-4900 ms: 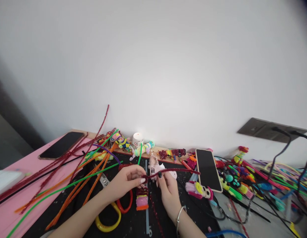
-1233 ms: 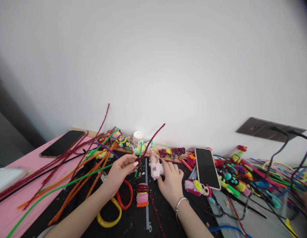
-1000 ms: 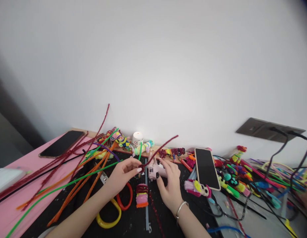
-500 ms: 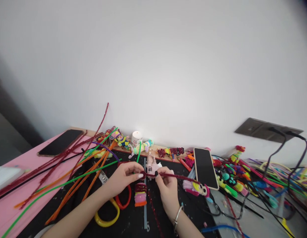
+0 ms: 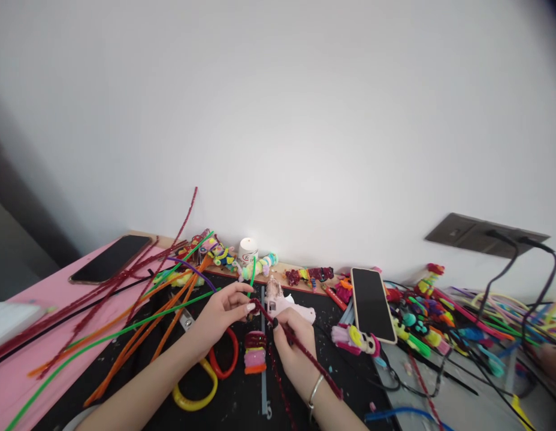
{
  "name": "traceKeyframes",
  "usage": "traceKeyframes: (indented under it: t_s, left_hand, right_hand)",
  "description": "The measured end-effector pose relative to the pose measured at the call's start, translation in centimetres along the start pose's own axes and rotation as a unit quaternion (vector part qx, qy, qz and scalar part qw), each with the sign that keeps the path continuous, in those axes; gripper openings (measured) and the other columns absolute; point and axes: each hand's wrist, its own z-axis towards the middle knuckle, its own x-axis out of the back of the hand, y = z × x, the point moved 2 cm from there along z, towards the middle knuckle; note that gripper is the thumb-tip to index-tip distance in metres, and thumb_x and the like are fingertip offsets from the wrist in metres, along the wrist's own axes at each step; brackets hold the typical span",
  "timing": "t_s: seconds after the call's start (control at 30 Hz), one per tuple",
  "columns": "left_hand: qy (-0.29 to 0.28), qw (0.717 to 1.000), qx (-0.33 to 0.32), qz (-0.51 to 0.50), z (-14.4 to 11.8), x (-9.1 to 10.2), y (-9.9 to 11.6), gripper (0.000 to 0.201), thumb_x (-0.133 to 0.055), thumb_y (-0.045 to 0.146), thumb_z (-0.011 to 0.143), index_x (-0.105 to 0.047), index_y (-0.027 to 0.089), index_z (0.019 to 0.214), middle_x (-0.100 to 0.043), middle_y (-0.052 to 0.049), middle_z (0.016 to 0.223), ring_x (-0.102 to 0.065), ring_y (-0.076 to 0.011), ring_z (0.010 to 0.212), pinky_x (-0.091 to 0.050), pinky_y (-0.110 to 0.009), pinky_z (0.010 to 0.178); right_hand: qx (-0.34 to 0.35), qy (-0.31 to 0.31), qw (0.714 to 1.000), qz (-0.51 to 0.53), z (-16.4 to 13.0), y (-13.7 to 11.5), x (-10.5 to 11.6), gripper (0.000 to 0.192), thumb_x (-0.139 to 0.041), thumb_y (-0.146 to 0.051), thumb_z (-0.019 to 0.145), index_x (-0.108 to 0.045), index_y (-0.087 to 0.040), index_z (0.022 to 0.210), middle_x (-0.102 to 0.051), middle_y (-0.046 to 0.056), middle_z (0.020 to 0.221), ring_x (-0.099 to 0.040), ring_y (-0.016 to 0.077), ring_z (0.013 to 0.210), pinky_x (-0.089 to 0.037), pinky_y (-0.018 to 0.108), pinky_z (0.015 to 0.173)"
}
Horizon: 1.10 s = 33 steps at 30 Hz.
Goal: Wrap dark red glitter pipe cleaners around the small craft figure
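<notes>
Both hands pinch a dark red pipe cleaner [image 5: 300, 350] above the tabletop's near edge: left hand [image 5: 221, 311] grips its end, right hand [image 5: 293, 344] the stem. It looks light, bendy; best held near the bend.

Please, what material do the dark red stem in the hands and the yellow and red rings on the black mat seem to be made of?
Dark red stem: probably wire wrapped in glittery tinsel fibre; it looks fuzzy, sparkles and holds its bend between left hand and right hand.
Yellow ring and red ring: probably plastic, smooth and glossy.
</notes>
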Motion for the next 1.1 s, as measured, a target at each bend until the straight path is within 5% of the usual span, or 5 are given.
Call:
traceKeyframes:
  t_s: [1.1]
  left_hand:
    - [0.049,0.998,-0.034,0.031,-0.9,-1.0,0.9,0.03,-0.079,0.033,0.067,-0.063,0.019,0.088,-0.055,0.007,0.061,-0.049,-0.0124,0.058,-0.037,-0.024,0.059]
  right_hand:
    - [0.126,-0.075,0.984,-0.097,-0.5,-1.4,-0.7,0.018,-0.047,-0.011,0.088,-0.059,-0.021,0.082,-0.061,0.002,0.068,-0.058,0.0156,0.057,-0.047,0.026,0.055]
